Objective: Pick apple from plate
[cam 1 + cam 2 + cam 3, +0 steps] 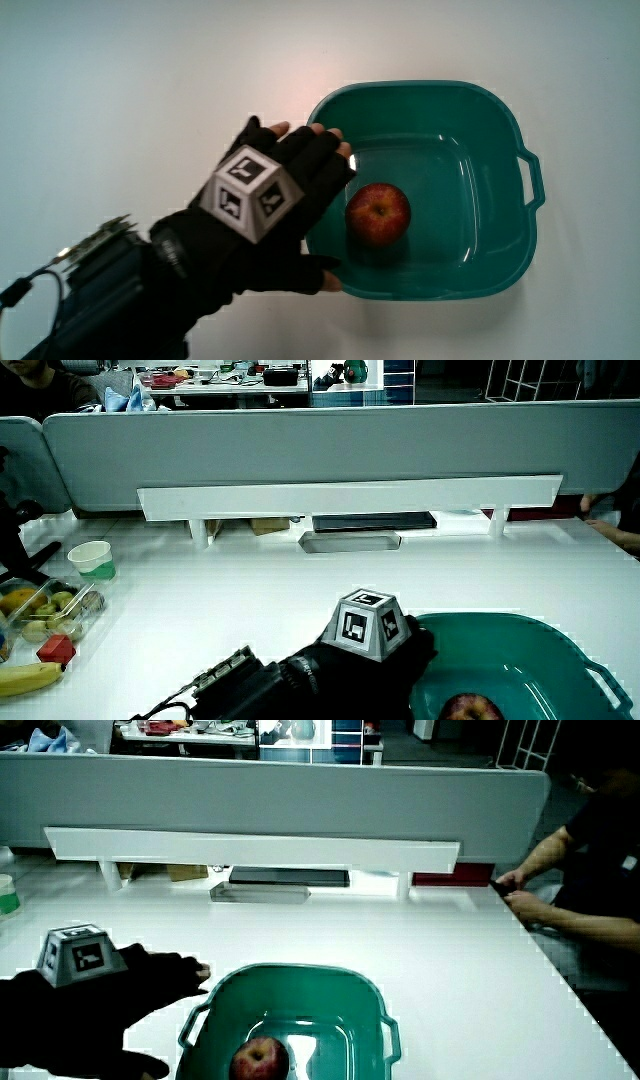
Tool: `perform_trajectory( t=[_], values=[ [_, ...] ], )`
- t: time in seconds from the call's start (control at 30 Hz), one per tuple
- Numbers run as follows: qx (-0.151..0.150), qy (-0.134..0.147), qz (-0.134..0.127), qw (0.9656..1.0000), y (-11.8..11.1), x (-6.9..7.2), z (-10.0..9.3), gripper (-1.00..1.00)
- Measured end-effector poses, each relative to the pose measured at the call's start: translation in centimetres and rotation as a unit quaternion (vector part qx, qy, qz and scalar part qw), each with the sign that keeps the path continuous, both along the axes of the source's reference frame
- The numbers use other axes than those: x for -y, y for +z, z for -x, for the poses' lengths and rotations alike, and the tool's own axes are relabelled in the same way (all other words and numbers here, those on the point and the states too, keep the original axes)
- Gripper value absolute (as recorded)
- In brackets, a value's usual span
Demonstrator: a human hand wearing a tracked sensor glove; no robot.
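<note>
Apple point(378, 213) looks firm, smooth, a bit slippery in the teal basin point(500, 120); my hand point(275, 205) hovers at its rim, fingers spread, empty. I'd cup its sides.

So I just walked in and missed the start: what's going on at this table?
A gloved hand with a patterned cube on its back is reaching over the rim of a teal plastic basin. A red apple lies alone inside. The fingers are spread and hold nothing; the apple is not yet touched.
</note>
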State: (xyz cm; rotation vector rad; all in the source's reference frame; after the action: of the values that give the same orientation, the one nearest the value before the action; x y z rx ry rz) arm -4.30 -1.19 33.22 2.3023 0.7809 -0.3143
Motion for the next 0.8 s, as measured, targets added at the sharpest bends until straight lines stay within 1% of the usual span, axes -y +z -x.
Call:
perform_trajectory(
  t=[0.03, 0.07, 0.1, 0.13, 0.17, 0.2, 0.23, 0.27, 0.3, 0.33, 0.37, 0.4, 0.43, 0.47, 0.5, 0.53, 0.57, 0.6, 0.63, 0.77, 0.8],
  values=[
    [0.021, 0.001, 0.019, 0.9996, 0.3, 0.1, -0.2, 0.0],
    [0.018, 0.002, 0.021, 0.9996, 0.7, 0.2, -0.4, 0.0],
    [0.012, -0.004, 0.013, 0.9998, 0.4, 0.3, -0.6, 0.0],
    [0.02, 0.005, 0.011, 0.9997, 0.2, 0.4, -0.9, 0.0],
    [0.038, 0.002, -0.005, 0.9993, 1.3, 0.6, -0.8, 0.0],
    [0.025, 0.003, 0.016, 0.9996, 0.3, 0.7, -1.2, 0.0],
    [0.023, 0.002, 0.015, 0.9996, 0.6, 0.8, -1.4, 0.0],
    [0.038, 0.0, 0.038, 0.9985, 1.1, 1.0, -1.7, 0.0],
    [0.017, 0.002, 0.015, 0.9997, 1.0, 1.1, -1.9, 0.0],
    [0.028, -0.001, 0.034, 0.999, 1.3, 1.2, -2.1, 0.0],
    [0.018, 0.001, 0.021, 0.9996, 1.4, 1.3, -2.3, 0.0],
    [0.024, -0.001, 0.028, 0.9993, 1.7, 1.3, -2.5, 0.0],
    [0.008, 0.002, 0.022, 0.9997, 2.7, 1.3, -2.7, 0.0],
    [0.012, -0.004, 0.031, 0.9994, 3.0, 1.4, -2.9, 0.0],
    [0.023, 0.001, 0.024, 0.9994, 2.6, 1.4, -3.1, 0.0],
    [0.028, 0.002, 0.028, 0.9992, 2.8, 1.4, -3.3, 0.0],
    [0.029, 0.001, 0.037, 0.9989, 3.4, 1.5, -3.5, 0.0],
    [0.036, -0.003, 0.038, 0.9986, 3.4, 1.5, -3.8, 0.0],
    [0.04, 0.001, 0.031, 0.9987, 3.3, 1.5, -3.9, 0.0],
    [0.053, 0.002, 0.029, 0.9982, 3.8, 1.6, -4.5, 0.0],
    [0.054, 0.003, 0.033, 0.998, 3.9, 1.5, -4.6, 0.0]
  ],
)
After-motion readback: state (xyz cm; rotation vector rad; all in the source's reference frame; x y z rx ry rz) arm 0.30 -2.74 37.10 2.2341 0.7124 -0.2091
